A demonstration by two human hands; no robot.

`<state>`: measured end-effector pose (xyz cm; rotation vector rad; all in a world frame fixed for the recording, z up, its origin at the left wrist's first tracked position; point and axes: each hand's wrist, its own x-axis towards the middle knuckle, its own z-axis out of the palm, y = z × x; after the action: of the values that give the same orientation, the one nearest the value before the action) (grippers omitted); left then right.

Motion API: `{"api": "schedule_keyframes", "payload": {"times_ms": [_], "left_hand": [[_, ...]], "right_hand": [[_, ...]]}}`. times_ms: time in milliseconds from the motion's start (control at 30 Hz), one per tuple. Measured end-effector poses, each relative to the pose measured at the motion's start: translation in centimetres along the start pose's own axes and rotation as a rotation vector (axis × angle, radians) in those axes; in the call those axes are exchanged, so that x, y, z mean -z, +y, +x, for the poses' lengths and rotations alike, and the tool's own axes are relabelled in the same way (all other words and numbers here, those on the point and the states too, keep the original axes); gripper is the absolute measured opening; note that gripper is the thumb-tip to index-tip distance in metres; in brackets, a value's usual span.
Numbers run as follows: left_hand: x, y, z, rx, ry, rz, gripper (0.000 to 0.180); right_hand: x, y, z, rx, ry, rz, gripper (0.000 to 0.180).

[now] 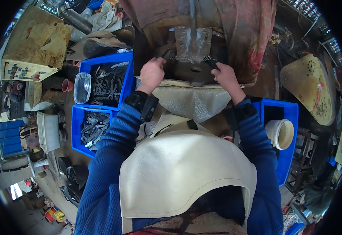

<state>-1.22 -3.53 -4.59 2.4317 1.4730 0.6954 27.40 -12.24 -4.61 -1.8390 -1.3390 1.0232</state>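
My left hand (152, 73) is closed at the left side of a dark, wet machine recess. A thin dark piece (166, 52) sticks up from its fingers, its kind too dim to make out. My right hand (225, 77) grips a short black-handled brush (210, 61), bristle end pointing up and left. Between the hands and beyond them stands a wet metal plate (193, 41), whitish where water seems to run down it. Below it lies a dark surface with a round hole (196, 69).
At left, two blue bins (75, 129) hold many dark flat strips; a clear plastic tub (82, 88) rests on one. A blue bin (292, 117) at right carries a white bucket (280, 134). Reddish cloth (249, 31) drapes the machine; bubble wrap (194, 102) hangs in front.
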Motion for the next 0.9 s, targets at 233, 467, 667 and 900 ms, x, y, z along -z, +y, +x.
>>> {"api": "schedule_keyframes", "payload": {"times_ms": [233, 467, 667, 900], "left_hand": [[-0.2, 0.1, 0.0, 0.026, -0.003, 0.016, 0.016], [-0.2, 0.2, 0.3, 0.047, -0.021, 0.049, 0.018], [0.0, 0.3, 0.4, 0.023, -0.015, 0.045, 0.017], [0.2, 0.6, 0.2, 0.021, -0.028, -0.010, 0.015]], "right_hand": [[-0.8, -1.2, -1.3, 0.172, 0.263, -0.330, 0.035], [-1.2, -2.0, -1.8, 0.203, 0.319, -0.417, 0.037], [-1.3, -1.2, -1.0, 0.210, 0.331, -0.365, 0.038], [-1.1, -1.5, -0.9, 0.114, 0.287, -0.285, 0.038]]}}
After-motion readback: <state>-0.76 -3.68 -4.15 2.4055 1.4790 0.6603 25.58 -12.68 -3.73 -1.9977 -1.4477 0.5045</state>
